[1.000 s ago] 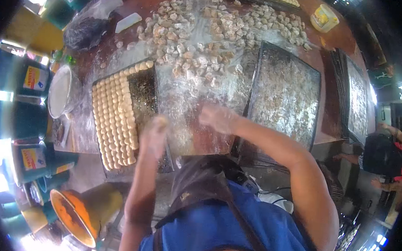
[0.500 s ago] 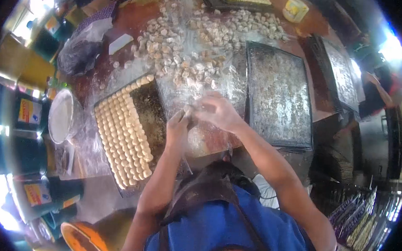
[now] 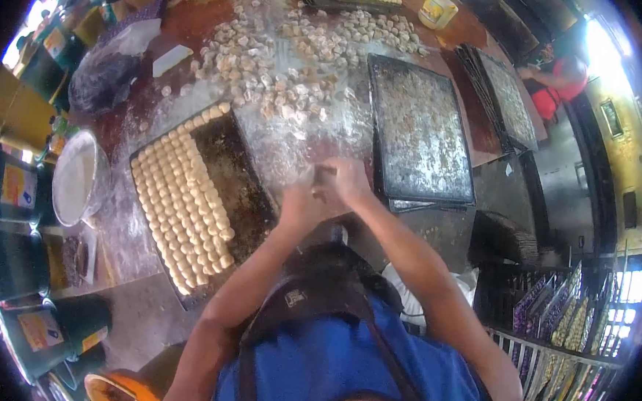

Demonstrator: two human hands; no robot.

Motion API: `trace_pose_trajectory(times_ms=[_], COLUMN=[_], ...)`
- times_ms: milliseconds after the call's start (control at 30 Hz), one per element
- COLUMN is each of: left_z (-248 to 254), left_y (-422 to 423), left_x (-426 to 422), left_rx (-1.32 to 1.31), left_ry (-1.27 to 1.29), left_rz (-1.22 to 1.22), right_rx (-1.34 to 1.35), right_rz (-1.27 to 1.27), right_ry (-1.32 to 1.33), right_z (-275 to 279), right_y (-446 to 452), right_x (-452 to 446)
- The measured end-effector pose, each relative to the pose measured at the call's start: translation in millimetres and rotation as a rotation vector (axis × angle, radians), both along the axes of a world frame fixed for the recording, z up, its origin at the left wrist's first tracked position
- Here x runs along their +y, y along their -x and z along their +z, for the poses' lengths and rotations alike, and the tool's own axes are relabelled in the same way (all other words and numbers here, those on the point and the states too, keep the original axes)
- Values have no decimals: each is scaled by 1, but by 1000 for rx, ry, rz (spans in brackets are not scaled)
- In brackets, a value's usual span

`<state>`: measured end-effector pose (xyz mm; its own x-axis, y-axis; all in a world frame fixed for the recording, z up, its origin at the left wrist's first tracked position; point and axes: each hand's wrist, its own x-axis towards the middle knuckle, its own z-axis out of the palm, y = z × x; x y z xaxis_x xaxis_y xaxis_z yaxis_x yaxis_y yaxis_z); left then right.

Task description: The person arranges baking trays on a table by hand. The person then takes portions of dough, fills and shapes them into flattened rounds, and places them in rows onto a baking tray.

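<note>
My left hand [image 3: 302, 201] and my right hand [image 3: 347, 181] are close together over the floured near edge of the table, fingers curled inward. A small pale piece of dough showed at the left fingertips in the earlier frame; now the curled fingers hide it, and blur covers what is in the right hand. Left of my hands lies a dark baking tray [image 3: 243, 168] with rows of round dough balls [image 3: 181, 199] over its left part and bare metal on its right. Many floured dough lumps [image 3: 291, 88] are scattered beyond my hands.
A bare baking tray [image 3: 421, 133] lies right of my hands, with stacked trays [image 3: 500, 94] farther right. A white bucket [image 3: 80, 178] stands at the left. A yellow-white tub [image 3: 437, 10] sits at the back. Another person [image 3: 560, 83] in red is at the far right; a rack [image 3: 554, 347] stands below.
My hands have come closer together and nearer my body, and the right fingers have curled in. The view has shifted, bringing the person in red more fully into sight.
</note>
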<state>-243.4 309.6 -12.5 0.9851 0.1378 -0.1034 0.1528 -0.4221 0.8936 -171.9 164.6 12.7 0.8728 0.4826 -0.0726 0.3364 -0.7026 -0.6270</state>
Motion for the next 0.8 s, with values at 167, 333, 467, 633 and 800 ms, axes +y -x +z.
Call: trace_pose_trajectory(times_ms=[167, 333, 467, 633, 800], left_z=[-12, -19, -44, -55, -40], left_y=[-12, -26, -19, -17, -4], left_x=[9, -29, -36, -34, -59], left_rx=[-129, 136, -83, -97, -100], left_ry=[-374, -432, -140, -288, -295], left_rz=[-129, -116, 274, 156, 211], right_rx=[523, -123, 7, 15, 106], right_rz=[45, 339, 385, 513, 420], right_ry=[-518, -230, -327, -118, 51], right_z=[-48, -68, -68, -62, -26], right_y=[-34, -38, -56, -64, -63], right_x=[-26, -47, -46, -33, -13])
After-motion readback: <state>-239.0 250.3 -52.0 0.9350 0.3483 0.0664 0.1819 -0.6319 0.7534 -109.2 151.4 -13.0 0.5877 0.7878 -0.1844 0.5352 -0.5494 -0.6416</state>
